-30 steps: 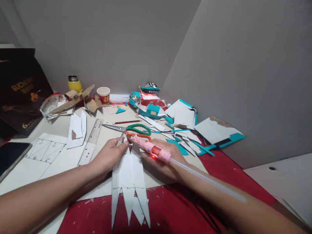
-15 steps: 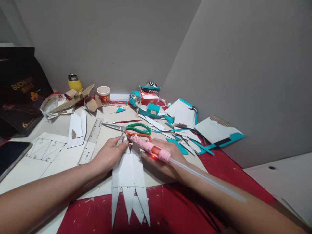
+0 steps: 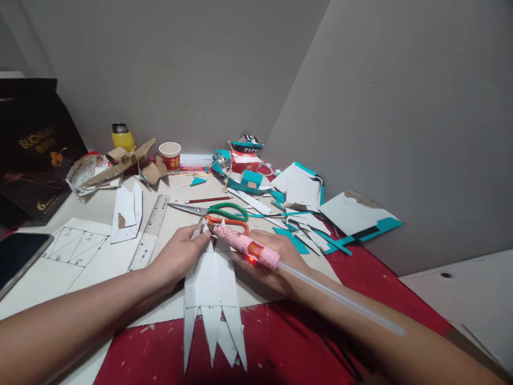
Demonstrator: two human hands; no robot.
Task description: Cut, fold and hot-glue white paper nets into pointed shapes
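Note:
A white folded card piece (image 3: 216, 278) with long pointed strips hangs over the near edge of the board. My left hand (image 3: 182, 254) pinches its upper left tip between thumb and fingers. In my right hand (image 3: 272, 259) is a pink glue gun (image 3: 246, 245), with a red light glowing and a clear glue stick out of its back. The gun's nozzle is at the card's top points, close to my left fingertips. Just beyond my hands lie scissors (image 3: 228, 211) with green and orange handles.
A steel ruler (image 3: 150, 232), drawn-on paper (image 3: 76, 248) and a phone (image 3: 22, 256) lie left. Behind stand a paper cup (image 3: 170, 156) and a yellow bottle (image 3: 123, 138). Card scraps (image 3: 300, 187) pile up right; a pencil (image 3: 208, 200) lies beyond the scissors.

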